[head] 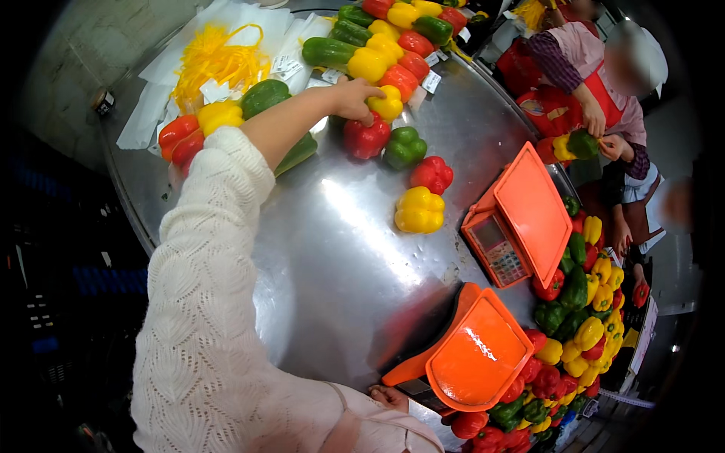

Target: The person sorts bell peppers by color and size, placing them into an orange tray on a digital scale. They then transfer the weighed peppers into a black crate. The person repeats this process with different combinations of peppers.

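Observation:
My left hand (358, 101), in a white knit sleeve, reaches over the peppers with fingers spread. One finger lies against a yellow bell pepper (389, 105) at the end of a row, and another touches a red bell pepper (367, 136). A green bell pepper (405, 148), a smaller red one (433, 174) and a yellow one (419, 210) stand beside them on the metal table (328, 260). My right hand (391, 397) is low in the view, fingers curled, at the edge of an orange scale (478, 354); the scale and clothing partly hide it.
Rows of mixed peppers bear white labels. Yellow ties (218, 65) lie on white bags (141, 122) at the upper left. A second orange scale (532, 215) stands right of the table's middle, beside a large pepper pile (589, 334). Across the table, a co-worker's hands (595, 122) hold peppers.

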Demonstrator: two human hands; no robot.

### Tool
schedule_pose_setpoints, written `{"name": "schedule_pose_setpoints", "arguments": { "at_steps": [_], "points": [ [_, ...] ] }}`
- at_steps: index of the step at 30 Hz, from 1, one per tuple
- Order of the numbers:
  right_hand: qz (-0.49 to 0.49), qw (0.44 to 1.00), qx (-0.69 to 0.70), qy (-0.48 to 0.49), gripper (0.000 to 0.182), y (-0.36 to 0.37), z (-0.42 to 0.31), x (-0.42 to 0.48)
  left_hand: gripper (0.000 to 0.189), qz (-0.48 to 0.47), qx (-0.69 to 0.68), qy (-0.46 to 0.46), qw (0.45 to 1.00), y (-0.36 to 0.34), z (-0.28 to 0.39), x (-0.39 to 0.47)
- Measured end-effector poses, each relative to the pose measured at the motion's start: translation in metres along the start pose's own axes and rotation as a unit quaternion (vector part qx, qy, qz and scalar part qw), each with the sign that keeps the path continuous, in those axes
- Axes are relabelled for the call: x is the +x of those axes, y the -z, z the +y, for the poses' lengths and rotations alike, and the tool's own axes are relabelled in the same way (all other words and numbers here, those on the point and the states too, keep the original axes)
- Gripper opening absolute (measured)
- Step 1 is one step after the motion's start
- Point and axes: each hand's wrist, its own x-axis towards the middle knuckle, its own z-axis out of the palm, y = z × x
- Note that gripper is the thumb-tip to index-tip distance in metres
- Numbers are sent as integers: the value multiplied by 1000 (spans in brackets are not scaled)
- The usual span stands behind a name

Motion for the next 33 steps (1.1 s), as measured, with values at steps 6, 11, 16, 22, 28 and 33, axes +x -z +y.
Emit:
{"name": "schedule_pose_setpoints", "arguments": {
  "at_steps": [6, 11, 16, 22, 28, 33],
  "points": [
    [1, 1000, -7, -3, 16, 0, 2, 2, 79, 9, 8, -74, 997, -17, 19, 5],
    [-12, 1000, 4, 5, 19, 9, 15, 6, 77, -52, 20, -110, 992, -20, 66, 29],
    [-22, 999, -25, -2, 24, 12, 18, 7, 76, -95, 64, -137, 984, -9, 87, 71],
    [-19, 998, -52, 26, 26, 9, 21, 6, 74, -84, 74, -168, 979, -14, 81, 82],
    [-11, 999, -36, 17, 21, 4, 20, 4, 79, -60, 37, -110, 991, -28, 73, 46],
    [-27, 998, -62, 16, 26, 8, 13, 4, 90, -47, 45, -99, 993, -29, 81, 18]
  ]
}}
